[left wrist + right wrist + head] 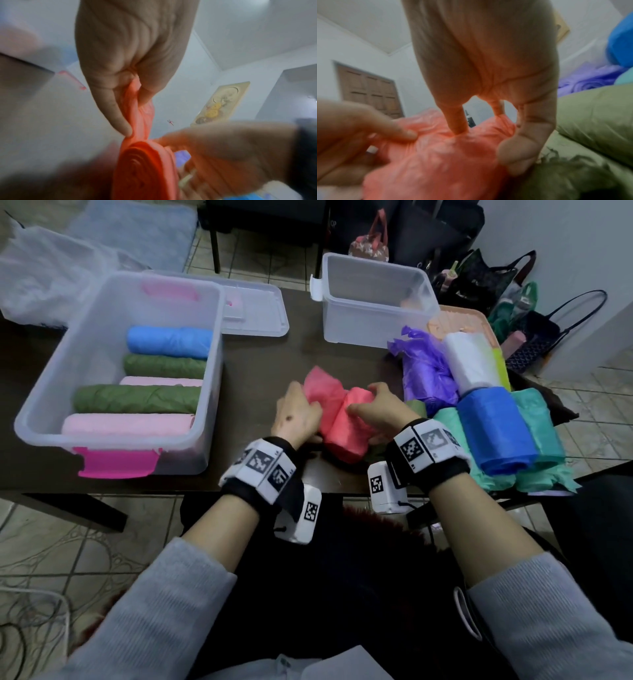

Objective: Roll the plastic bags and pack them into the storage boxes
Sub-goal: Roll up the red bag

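Observation:
A coral-red plastic bag (346,422), mostly rolled into a thick roll, lies on the dark table (260,364) in front of me. My left hand (298,419) pinches the loose tail of the coral-red bag (137,108) between thumb and fingers. My right hand (380,412) grips the roll from the right, fingertips pressing into the coral-red bag (447,155). The roll's spiral end (145,169) faces the left wrist camera. The large clear storage box (113,460) at the left holds several rolled bags in blue, green and pink.
A smaller clear box (373,302) stands at the back of the table. Its lid (260,309) lies behind the large box. A pile of purple, white, blue and teal bags (486,412) fills the right side. Handbags (513,289) sit on the floor beyond.

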